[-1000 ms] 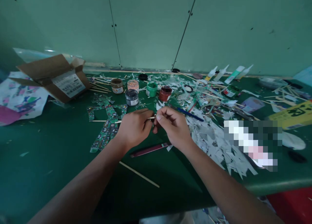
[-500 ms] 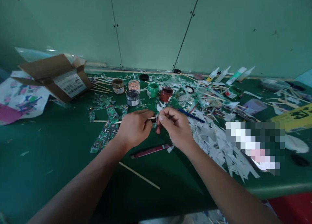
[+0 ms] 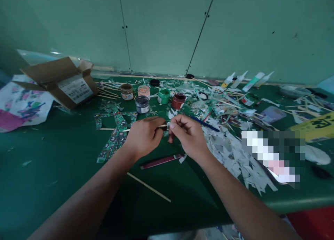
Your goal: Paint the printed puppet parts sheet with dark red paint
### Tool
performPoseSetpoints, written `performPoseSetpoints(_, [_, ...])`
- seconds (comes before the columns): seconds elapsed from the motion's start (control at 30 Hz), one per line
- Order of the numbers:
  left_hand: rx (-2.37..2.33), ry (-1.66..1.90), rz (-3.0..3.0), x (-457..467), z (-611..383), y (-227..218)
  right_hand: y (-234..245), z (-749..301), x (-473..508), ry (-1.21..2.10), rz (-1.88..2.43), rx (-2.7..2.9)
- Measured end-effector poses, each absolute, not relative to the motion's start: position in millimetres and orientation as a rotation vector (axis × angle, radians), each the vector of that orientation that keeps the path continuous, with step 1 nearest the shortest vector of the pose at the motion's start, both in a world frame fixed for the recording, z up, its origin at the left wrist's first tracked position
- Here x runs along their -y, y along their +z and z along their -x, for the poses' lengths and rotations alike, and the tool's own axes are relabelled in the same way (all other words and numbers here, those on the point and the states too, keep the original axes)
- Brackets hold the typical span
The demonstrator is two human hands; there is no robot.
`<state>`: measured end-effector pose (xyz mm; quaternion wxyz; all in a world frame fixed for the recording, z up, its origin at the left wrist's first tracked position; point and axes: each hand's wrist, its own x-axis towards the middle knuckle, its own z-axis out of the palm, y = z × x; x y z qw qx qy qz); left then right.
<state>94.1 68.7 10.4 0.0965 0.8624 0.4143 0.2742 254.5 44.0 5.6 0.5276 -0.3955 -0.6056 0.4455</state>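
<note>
My left hand [image 3: 144,135] is closed around a thin wooden stick [image 3: 162,125], whose tip pokes out to the right past my fingers. Close to that tip, my right hand [image 3: 188,134] makes a pinch with thumb and forefinger; a tiny pale bit shows there, too small to name. Left of my hands lies a flat cut-out shape with a green circuit-board pattern [image 3: 111,146], partly covered by my left hand. Below my hands are dark pink tweezers [image 3: 160,161] and another wooden stick [image 3: 149,187].
Open paint jars [image 3: 142,105] stand behind my hands. White paper scraps [image 3: 232,156] and a blue pen-like tool [image 3: 205,124] lie right. A cardboard box [image 3: 65,81] sits back left, glue bottles [image 3: 253,81] back right. A pixelated patch [image 3: 271,156] hides something at right.
Both hands stay almost where they were, with the stick still in my left hand. The view shifts very slightly.
</note>
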Motion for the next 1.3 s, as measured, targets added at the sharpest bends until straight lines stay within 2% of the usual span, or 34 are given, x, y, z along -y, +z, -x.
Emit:
performPoseSetpoints(0.33, [-1.234, 0.801, -2.563, -69.1, -94.2, 9.4, 6.0, -254.1, -43.8, 1.057, 1.000, 1.428])
performPoseSetpoints(0.57, [-1.046, 1.117, -2.526, -69.4, -90.0, 4.2, 3.1, -259.7, -48.0, 1.401, 0.873, 1.199])
performPoseSetpoints(0.73, [-0.899, 1.203, -2.545, -72.8, -87.8, 3.4, 3.1, -261.4, -50.2, 1.542, 0.845, 1.158])
performPoseSetpoints(0.97, [-0.974, 1.353, -2.398, -72.7, -92.9, 3.1, 4.3, -259.9, -49.7, 1.229, 0.901, 1.283])
performPoseSetpoints(1.3, [-0.918, 1.315, -2.280, -74.9, -92.6, 0.2, 2.9, -259.2, -49.8, 1.221, 0.927, 1.312])
